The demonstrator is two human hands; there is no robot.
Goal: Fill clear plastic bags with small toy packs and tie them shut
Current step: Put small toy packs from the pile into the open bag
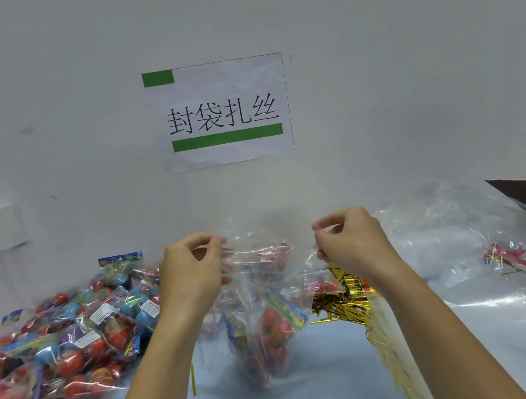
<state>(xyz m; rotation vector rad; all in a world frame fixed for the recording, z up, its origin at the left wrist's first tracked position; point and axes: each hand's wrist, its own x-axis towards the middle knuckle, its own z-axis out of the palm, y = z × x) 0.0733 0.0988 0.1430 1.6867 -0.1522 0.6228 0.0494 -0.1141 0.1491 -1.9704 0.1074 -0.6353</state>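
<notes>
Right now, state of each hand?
Left hand: pinching the left edge of the clear plastic bag of toy packs.
Right hand: pinching the bag's right edge.

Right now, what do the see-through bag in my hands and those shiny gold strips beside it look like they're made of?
The see-through bag held up by both hands looks like thin glossy plastic film: it wrinkles, glints, and shows the red toys inside. The shiny gold strips look like metallic foil twist ties, probably wire-cored, judging by their mirror-like sheen and straight, stiff shape.
</notes>
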